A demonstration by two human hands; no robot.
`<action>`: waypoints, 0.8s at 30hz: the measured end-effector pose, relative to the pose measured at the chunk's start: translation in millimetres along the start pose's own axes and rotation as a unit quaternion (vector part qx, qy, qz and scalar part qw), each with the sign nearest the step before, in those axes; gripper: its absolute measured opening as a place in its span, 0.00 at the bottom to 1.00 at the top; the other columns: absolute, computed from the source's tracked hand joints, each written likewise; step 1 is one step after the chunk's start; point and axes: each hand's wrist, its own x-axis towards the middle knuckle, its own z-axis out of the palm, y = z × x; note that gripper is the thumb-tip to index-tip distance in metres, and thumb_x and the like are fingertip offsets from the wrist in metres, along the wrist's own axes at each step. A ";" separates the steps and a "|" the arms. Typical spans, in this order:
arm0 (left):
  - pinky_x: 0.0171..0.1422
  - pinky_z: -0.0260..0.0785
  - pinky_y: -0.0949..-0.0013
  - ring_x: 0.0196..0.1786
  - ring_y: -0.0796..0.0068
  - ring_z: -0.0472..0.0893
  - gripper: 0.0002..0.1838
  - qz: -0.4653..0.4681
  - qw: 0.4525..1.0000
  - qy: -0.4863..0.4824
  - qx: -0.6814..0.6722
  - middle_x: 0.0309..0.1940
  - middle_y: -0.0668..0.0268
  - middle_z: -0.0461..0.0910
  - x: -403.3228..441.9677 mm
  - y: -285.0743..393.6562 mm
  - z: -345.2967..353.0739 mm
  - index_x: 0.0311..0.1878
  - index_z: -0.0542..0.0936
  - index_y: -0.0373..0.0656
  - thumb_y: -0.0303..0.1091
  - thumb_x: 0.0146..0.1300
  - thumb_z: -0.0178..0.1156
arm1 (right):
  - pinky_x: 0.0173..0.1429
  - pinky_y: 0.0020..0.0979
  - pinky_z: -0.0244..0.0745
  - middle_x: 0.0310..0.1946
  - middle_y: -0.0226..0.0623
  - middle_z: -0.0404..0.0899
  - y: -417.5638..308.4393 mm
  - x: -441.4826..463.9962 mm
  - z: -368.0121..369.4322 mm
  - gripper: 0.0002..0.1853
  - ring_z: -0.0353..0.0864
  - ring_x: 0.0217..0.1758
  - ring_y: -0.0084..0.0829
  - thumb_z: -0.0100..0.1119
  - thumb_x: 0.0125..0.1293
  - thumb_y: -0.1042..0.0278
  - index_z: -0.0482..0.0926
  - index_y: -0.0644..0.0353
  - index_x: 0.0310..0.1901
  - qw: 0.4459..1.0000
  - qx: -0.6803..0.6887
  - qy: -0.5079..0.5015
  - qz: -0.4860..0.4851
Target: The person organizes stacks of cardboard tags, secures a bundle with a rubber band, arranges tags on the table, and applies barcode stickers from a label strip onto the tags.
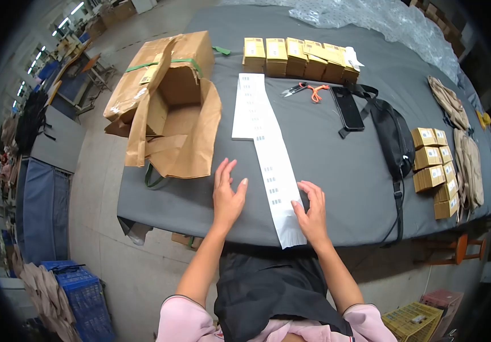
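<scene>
Two bare hands reach over the grey worktop [319, 154], one on either side of a long white strip of labels [269, 162]. The strip runs from a folded stack [243, 122] toward the worktop's near edge, its loose end close to the person's lap. The left hand [228, 199] is spread, thumb apart from the fingers, holding nothing, between the strip and an open brown carton [200, 142]. The right hand [312, 216] is spread too, its thumb at the strip's right edge; whether the thumb presses on it, I cannot tell. Beyond the strip stands a row of yellow bundles [276, 60]. Orange-handled scissors [316, 89], a black phone [348, 108] and a black bag [390, 134] lie to the right.
</scene>
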 end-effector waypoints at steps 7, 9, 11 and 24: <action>0.73 0.51 0.60 0.71 0.50 0.57 0.27 0.028 0.992 0.018 0.119 0.69 0.48 0.57 82.9 -15.4 13.9 0.64 0.65 0.38 0.27 0.61 0.55 | 0.64 0.38 0.62 0.57 0.45 0.67 -1.5 11.0 9.3 0.26 0.64 0.61 0.43 0.60 0.56 0.73 0.69 0.63 0.58 0.999 0.000 0.010 0.043; 0.74 0.51 0.60 0.72 0.50 0.56 0.27 0.033 0.992 0.014 0.119 0.69 0.46 0.55 100.1 -13.8 19.7 0.64 0.64 0.34 0.26 0.61 0.54 | 0.62 0.38 0.63 0.57 0.44 0.67 -3.6 14.4 9.5 0.26 0.65 0.60 0.42 0.60 0.56 0.73 0.69 0.63 0.58 0.998 0.009 0.000 0.065; 0.71 0.54 0.59 0.69 0.51 0.61 0.27 0.040 0.985 0.050 0.163 0.66 0.49 0.61 118.0 -27.0 30.4 0.62 0.67 0.36 0.27 0.58 0.57 | 0.61 0.37 0.64 0.56 0.43 0.68 -3.6 16.3 13.2 0.26 0.65 0.60 0.41 0.60 0.56 0.73 0.69 0.63 0.58 0.996 0.020 -0.012 0.085; 0.68 0.59 0.59 0.64 0.52 0.68 0.30 0.109 0.989 0.033 0.096 0.62 0.49 0.67 104.1 -36.5 35.7 0.63 0.66 0.35 0.19 0.54 0.57 | 0.56 0.30 0.71 0.54 0.40 0.68 0.5 43.5 39.3 0.24 0.72 0.54 0.32 0.58 0.60 0.78 0.68 0.64 0.59 0.977 0.181 -0.023 0.115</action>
